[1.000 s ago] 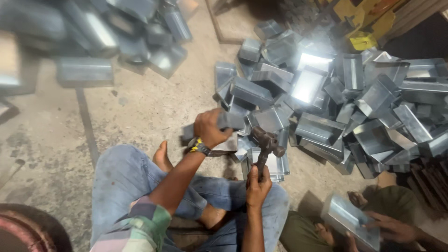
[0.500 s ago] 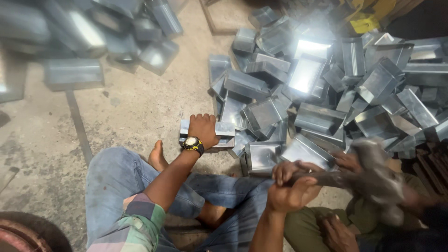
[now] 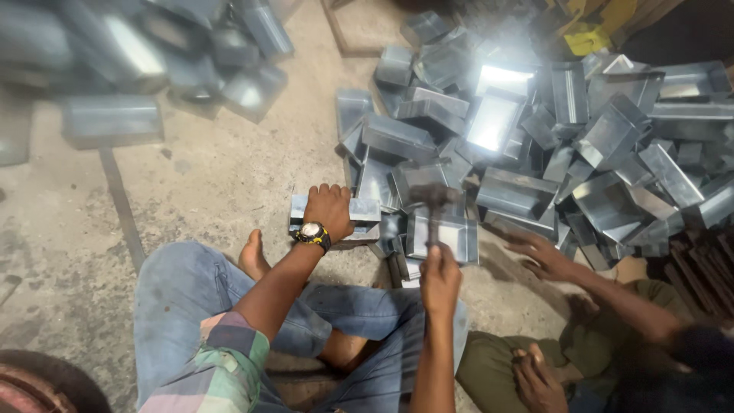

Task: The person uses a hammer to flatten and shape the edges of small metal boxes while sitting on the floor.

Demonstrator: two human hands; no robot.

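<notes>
Hammer [image 3: 433,205] stands upright in the right hand [image 3: 440,279], which is closed around its handle, head above an open metal tray [image 3: 443,235]. Left hand [image 3: 329,210] lies palm down, fingers curled on a flat tray [image 3: 359,210], probably pressing it. Bare floor [image 3: 199,183] is free on the left; a tray pile [image 3: 535,130] crowds the right, where another person's hand [image 3: 543,256] reaches.
</notes>
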